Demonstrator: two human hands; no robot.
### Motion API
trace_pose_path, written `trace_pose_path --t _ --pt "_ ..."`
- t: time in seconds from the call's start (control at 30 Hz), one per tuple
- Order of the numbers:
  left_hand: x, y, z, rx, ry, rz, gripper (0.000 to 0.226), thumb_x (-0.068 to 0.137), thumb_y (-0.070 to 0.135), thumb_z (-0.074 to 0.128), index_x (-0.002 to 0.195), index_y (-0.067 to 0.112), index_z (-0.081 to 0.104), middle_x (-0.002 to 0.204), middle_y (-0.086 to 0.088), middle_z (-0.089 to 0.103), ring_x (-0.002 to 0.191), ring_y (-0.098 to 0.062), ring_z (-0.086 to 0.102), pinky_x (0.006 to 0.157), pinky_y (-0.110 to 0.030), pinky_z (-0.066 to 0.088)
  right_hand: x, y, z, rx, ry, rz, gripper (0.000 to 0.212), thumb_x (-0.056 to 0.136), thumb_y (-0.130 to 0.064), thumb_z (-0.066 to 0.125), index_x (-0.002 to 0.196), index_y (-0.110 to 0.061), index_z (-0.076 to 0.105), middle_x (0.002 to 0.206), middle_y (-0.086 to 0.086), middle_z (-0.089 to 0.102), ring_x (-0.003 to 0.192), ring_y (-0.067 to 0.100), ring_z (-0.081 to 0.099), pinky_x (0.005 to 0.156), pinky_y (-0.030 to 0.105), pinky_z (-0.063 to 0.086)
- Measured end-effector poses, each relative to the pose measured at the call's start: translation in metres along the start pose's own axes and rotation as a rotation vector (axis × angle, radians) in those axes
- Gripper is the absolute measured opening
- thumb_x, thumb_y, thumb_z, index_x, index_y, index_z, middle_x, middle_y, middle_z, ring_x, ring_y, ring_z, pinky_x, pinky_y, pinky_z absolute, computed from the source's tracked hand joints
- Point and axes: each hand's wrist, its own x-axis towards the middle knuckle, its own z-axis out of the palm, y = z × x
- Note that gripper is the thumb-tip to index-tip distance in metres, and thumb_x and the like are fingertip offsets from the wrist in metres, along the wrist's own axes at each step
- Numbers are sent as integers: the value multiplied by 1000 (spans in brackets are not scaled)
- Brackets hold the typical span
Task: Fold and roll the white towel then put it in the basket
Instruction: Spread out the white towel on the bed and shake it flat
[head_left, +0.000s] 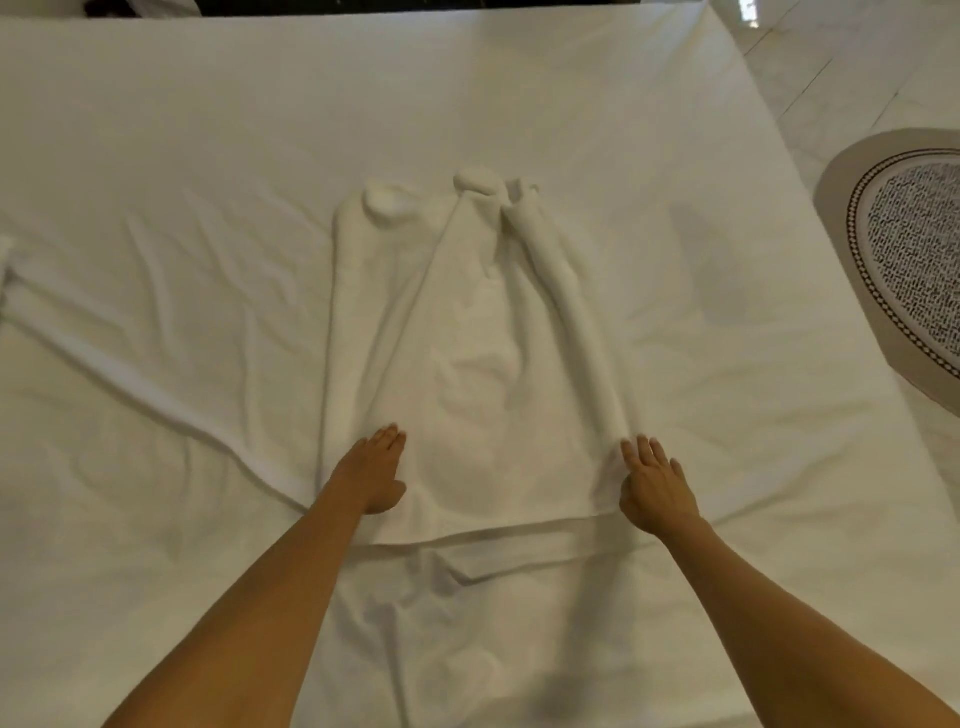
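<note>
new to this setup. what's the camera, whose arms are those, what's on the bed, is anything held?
There is no robot here: one wide-angle camera on a person's head looks forward and down, so the two bare arms are the wearer's own. A white towel lies on a bed covered by a white sheet, its long sides rolled inward toward the far end. The left hand rests flat on the towel's near left part; the right hand lies with open fingers at the near end of the right roll. Neither hand grips anything. An oval patterned rug lies on the floor at right. No basket is in view.
</note>
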Motion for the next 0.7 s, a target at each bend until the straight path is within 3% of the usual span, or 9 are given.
trace_pose_path --t 0.13,0.27,0.5,0.7 --pt "35 11 -25 -15 105 -2 62 99 15 31 153 6 1 163 -9 -4 152 -19 -1 125 -34 6 19 -4 -7 44 51 21 57 101 -23 30 152 -11 10 161 13 8 149 29 6 121 44 17" --pt "59 17 -44 19 140 13 61 102 22 32 153 6 3 163 -11 -2 152 -21 2 124 -34 9 24 -23 1 67 72 -12 57 101 -26 32 152 -11 11 161 13 10 149 28 10 120 42 20" --pt "87 32 -66 19 172 38 63 103 30 35 153 8 4 163 -11 -1 151 -23 4 124 -37 12 10 -79 40 97 -49 -230 66 99 -38 36 153 -18 4 163 7 -2 150 21 -1 122 37 7" --pt "89 28 -39 24 73 47 65 103 31 34 154 9 1 163 -10 -6 152 -22 0 124 -36 11 1 -104 77 -28 -169 -333 79 95 -40 47 153 -25 -4 161 5 -16 150 23 -10 122 40 0"
